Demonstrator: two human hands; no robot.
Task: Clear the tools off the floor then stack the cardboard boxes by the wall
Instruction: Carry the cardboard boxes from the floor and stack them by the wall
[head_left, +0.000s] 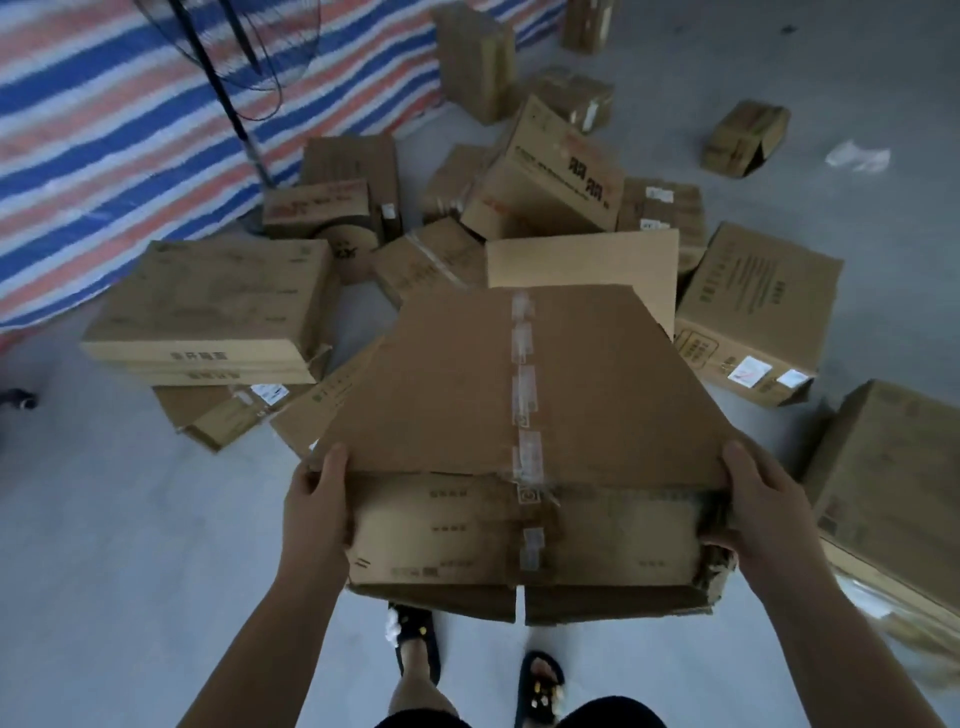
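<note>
A striped blue, red and white tarpaulin (130, 145) is hung or draped along the far left, where the wall presumably lies, and a loose heap of brown cardboard boxes (545, 197) is spread over the grey concrete floor (130, 545) in front of it, several tilted against one another. A large, flat, brown cardboard box with a taped centre seam (524, 415) is held clear of the floor at the near middle of the view, above the sandalled feet. It is grasped at its near corners: the left hand (319, 506) is curled round the left edge with the thumb on top, and the right hand (758, 499) is wrapped round the crumpled right corner. That right corner is torn and soft, so the grip there is judged likely to slip or the card to tear further if the load is swung. The bottom flaps are seen parted at the near edge (whether anything is inside cannot be told), and contents could drop through. The carried box hides the floor just ahead, so a trip over the low flat box (208, 312) on the left or the tall box (893, 483) close on the right is possible. No tools can be made out among the boxes. A small scrap of clear plastic (857, 156) is left lying far right, a minor slipping risk.
</note>
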